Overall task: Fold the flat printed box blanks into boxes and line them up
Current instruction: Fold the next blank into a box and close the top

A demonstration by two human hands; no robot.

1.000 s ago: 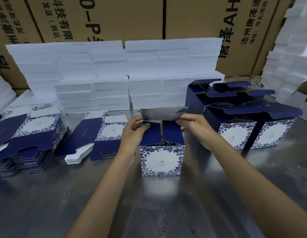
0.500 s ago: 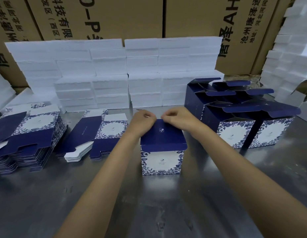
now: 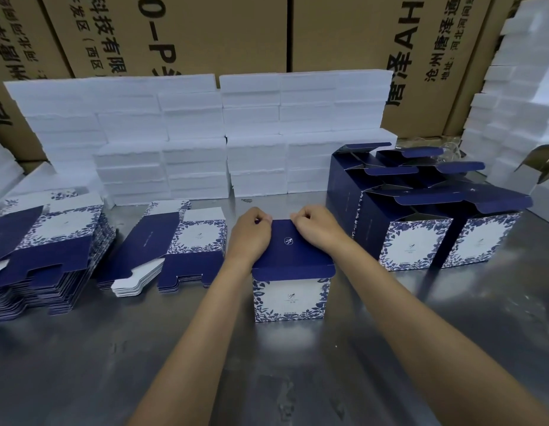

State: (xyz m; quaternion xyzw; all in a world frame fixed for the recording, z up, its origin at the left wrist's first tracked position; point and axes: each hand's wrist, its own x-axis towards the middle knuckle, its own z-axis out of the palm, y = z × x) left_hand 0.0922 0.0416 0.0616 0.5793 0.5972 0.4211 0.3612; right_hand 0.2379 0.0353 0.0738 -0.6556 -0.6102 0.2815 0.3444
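Progress: early-to-mid, by my read. The metal surface (image 3: 82, 364) carries a cluster of folded boxes (image 3: 420, 229) at the right rear, several of them standing with top flaps still raised, roughly in rows. The exact count is unclear, since the rear ones are partly hidden.

Left to do: plenty. A tall stack of flat blanks (image 3: 49, 250) sits at far left, and a thinner stack of blanks (image 3: 178, 244) lies just beside the left forearm. Both are unfolded. White foam slabs (image 3: 205, 136) are stacked along the back, in front of brown cartons (image 3: 205, 32).

Current unit: the box in progress (image 3: 290, 290) stands upright at centre, near the person, apart from the finished group on its right. Its navy lid panel (image 3: 293, 250) is folded down over the top; the front corners overhang the printed face slightly, so the closure looks not fully seated.

Hands: both are at the far edge of the lid. Left hand (image 3: 251, 232) has fingers curled, pinching or pressing the rear left corner; right hand (image 3: 313, 226) does the same at the rear right. Fingertips are tucked under, so I can't tell whether they grip a tuck flap or just press down.

Likely remaining on this one: seat the lid, then move it into line with the others.
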